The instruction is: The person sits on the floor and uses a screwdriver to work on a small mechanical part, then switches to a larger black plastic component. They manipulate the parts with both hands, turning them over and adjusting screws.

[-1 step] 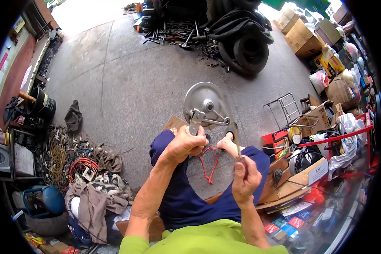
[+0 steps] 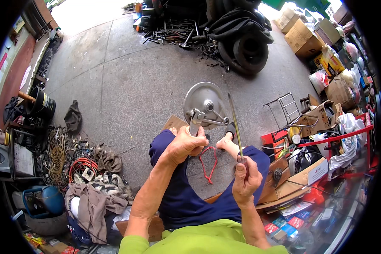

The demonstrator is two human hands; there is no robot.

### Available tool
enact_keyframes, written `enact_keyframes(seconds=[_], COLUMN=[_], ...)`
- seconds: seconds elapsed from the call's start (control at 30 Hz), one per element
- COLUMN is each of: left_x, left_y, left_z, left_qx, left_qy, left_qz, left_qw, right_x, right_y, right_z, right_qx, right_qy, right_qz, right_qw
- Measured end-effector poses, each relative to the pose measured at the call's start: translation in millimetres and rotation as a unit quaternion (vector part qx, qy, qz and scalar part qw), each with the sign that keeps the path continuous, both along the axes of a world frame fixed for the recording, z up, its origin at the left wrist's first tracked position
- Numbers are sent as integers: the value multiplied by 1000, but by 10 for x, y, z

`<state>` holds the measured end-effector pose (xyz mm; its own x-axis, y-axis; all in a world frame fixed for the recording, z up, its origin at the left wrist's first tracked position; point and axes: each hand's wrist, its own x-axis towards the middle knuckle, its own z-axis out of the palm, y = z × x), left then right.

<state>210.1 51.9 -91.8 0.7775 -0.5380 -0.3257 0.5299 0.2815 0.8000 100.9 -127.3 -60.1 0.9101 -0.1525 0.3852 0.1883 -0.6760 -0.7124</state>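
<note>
A round silver brake plate with a central hub and linkage arms is raised in front of my knees. My left hand is closed on the metal lever at its lower left. In my right hand, closed fingers grip the handle of a long thin screwdriver. Its shaft points up and away, with the tip just right of the plate and apart from it. A red cord loop lies on the floor between my legs.
Black tyres and a heap of metal rods are at the far side. Cables and rags lie at the left. Cardboard boxes, a metal rack and bagged goods crowd the right.
The screwdriver shaft was blurred across the plate's right edge; its tip now stands clear to the right. The plate and my left hand have barely moved.
</note>
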Motion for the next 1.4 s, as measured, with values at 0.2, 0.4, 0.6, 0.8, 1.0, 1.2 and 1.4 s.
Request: enact_keyframes(seconds=[0.2,0.4,0.6,0.8,1.0,1.2,1.4], left_x=[-75,-49,2,-61,14,2,-32], left_y=[-195,-274,-46,-331,-394,-470,-476], left_z=[15,-114,-1,-51,-91,-191,-233], left_qx=[155,144,-256,262,407,512,508], left_qy=[-163,-186,35,-339,-286,-297,-288], left_qz=[110,153,45,215,168,138,78], left_qw=[968,960,965,878,851,794,808], right_x=[-111,-235,-383,-388,-411,-352,-269], right_y=[-130,-317,-245,-230,-208,-222,-310], right_z=[202,-6,52,118,99,150,228], right_qx=[61,57,117,122,94,27,-36], right_qy=[106,117,128,141,154,142,120], right_qz=[-52,-90,-78,-89,-80,-76,-73], right_qw=[991,987,982,978,980,987,989])
